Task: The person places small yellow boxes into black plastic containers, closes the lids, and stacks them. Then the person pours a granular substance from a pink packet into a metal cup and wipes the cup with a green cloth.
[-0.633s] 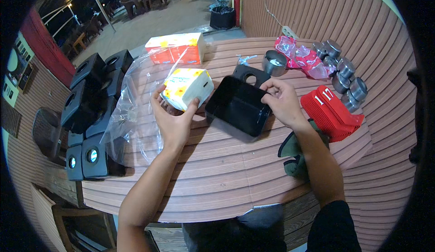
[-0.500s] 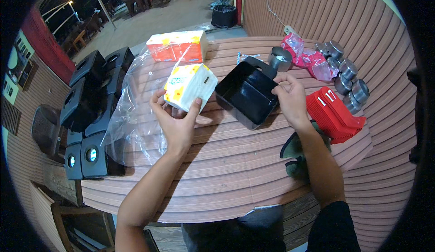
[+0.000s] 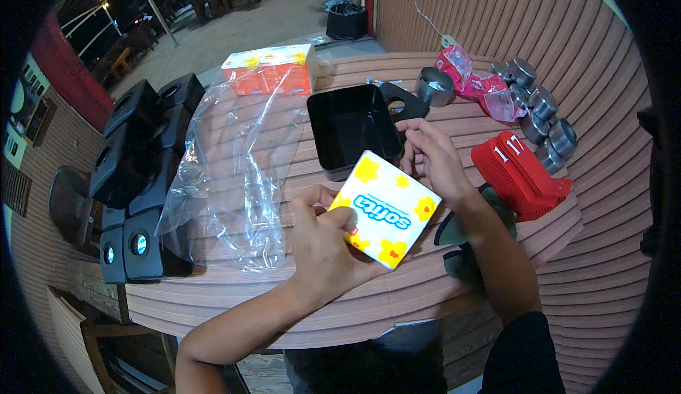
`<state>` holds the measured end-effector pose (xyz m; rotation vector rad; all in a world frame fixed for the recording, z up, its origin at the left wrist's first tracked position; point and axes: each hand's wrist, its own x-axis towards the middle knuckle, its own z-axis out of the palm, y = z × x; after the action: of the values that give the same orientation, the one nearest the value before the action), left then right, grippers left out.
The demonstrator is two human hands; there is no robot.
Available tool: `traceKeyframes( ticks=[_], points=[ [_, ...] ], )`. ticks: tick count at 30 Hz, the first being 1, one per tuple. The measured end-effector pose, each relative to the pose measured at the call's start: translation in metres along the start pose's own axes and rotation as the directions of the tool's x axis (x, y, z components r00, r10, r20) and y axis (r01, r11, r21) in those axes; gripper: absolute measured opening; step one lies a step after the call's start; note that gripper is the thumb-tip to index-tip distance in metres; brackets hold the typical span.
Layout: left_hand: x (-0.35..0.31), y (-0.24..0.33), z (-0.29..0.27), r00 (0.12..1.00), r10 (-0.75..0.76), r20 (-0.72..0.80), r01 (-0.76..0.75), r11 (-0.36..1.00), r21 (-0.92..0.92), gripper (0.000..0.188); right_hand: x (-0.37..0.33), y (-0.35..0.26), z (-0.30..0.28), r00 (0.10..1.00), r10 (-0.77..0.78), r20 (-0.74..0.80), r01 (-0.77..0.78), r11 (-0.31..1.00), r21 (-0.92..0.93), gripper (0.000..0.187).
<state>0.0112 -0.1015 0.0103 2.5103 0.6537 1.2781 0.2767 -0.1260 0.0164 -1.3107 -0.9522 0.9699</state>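
My left hand [image 3: 326,245] grips a white tissue pack [image 3: 390,209] with yellow flowers and blue lettering, thumb on its printed face. The pack is tilted, in front of an open black box [image 3: 352,128] whose inside shows no contents. Close by the box's right wall is my right hand [image 3: 433,156], fingers loosely bent and apart, nothing visible between them; whether it touches the wall is hard to tell. A black lid [image 3: 406,101] with a round hole lies partly behind the box.
Several black dispenser boxes [image 3: 128,160] are stacked at the left, beside clear plastic wrap [image 3: 234,188]. An orange-and-white tissue bundle [image 3: 269,71] stands at the back. Metal cups [image 3: 543,103], pink packets [image 3: 493,96], red number tags [image 3: 514,174] and dark green cloth [image 3: 468,263] lie right.
My left hand has brought the tissue pack right and nearer, turning its printed face up. The black box has shifted left and turned. My right hand has come off its rim grip and moved slightly left.
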Motion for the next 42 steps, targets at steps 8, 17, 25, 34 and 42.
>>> traceKeyframes(
  ticks=[8, 17, 25, 34, 42],
  points=[
    [0.01, -0.007, 0.0, 0.966, 0.084, 0.244, -0.05, 0.989, -0.142, 0.11, 0.002, -0.006, -0.006, 0.995, 0.102, -0.001, -0.1, 0.973, -0.208, 0.019],
    [0.025, -0.036, -0.004, 0.975, 0.149, 0.162, -0.096, 0.95, -0.296, 0.079, -0.014, -0.023, 0.004, 0.892, 0.36, 0.272, -0.265, 0.906, -0.331, 0.025],
    [0.011, -0.033, 0.003, 0.938, -0.076, 0.338, 0.216, 0.892, -0.397, 0.035, -0.039, -0.048, 0.003, 0.883, -0.126, 0.453, 0.304, 0.887, -0.347, 0.012],
    [0.016, -0.051, 0.009, 0.929, 0.121, 0.35, 0.068, 0.873, -0.483, 0.053, -0.035, -0.042, 0.018, 0.729, -0.39, 0.563, 0.672, 0.563, -0.481, 0.031],
    [0.018, -0.052, 0.01, 0.897, 0.046, 0.439, 0.242, 0.78, -0.577, 0.05, -0.028, -0.037, 0.018, 0.707, -0.372, 0.601, 0.656, 0.661, -0.363, 0.031]
  ],
)
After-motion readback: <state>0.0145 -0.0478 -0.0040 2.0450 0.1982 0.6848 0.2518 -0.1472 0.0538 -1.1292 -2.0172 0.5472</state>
